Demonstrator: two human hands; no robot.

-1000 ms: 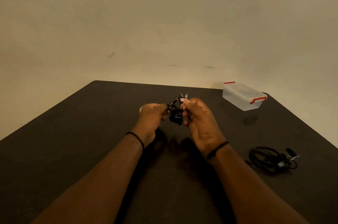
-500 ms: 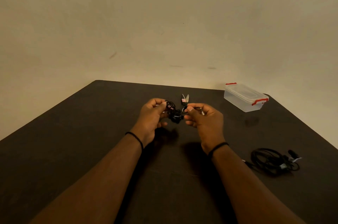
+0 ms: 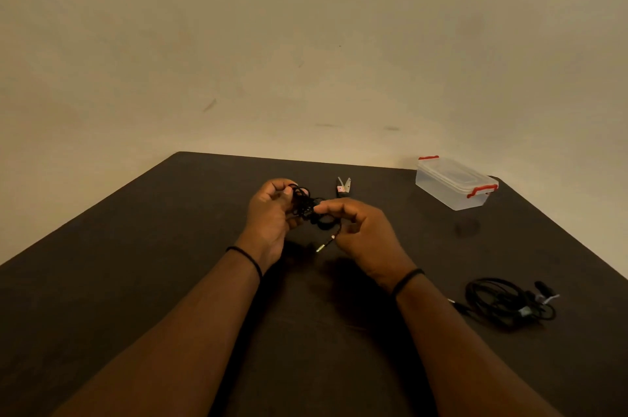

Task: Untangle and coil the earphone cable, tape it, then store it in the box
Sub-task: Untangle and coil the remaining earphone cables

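Above the middle of the dark table (image 3: 142, 246), the left hand (image 3: 272, 212) curls its fingers round a black cable (image 3: 304, 204) bundle, while the right hand (image 3: 365, 236) pinches a strand beside it and the plug (image 3: 324, 244) dangles below. Just behind lie scissors (image 3: 343, 187) with a small red label too blurred to read. A lidded clear box (image 3: 453, 183) with red clasps stands at the far right, well apart, and a second cable (image 3: 506, 302) lies near the right forearm.
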